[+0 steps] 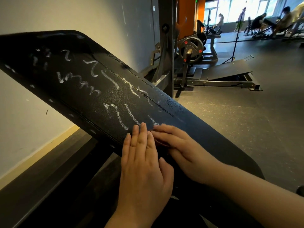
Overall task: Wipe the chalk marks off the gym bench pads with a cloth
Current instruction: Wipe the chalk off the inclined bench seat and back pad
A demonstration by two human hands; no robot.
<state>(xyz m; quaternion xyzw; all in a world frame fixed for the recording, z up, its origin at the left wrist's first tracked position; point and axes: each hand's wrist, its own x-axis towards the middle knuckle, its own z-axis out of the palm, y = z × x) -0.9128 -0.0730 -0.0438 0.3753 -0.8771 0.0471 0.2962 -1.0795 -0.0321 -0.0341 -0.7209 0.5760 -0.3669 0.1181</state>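
Because the right hand [177, 142] is blurry, it is hard to see what lies under it. A dark reddish bit [162, 143] peeks out below its fingers, and I cannot tell if that is the cloth. The black bench pad [79, 104] slopes up to the left, and the arms hide its near end. White chalk marks [109, 79] cover it, just above both hands. The left hand [143, 158] lies flat on the pad's low edge, fingers straight and close together, holding nothing. The right hand lies flat too, fingers straight and pointing left, touching the left fingertips.
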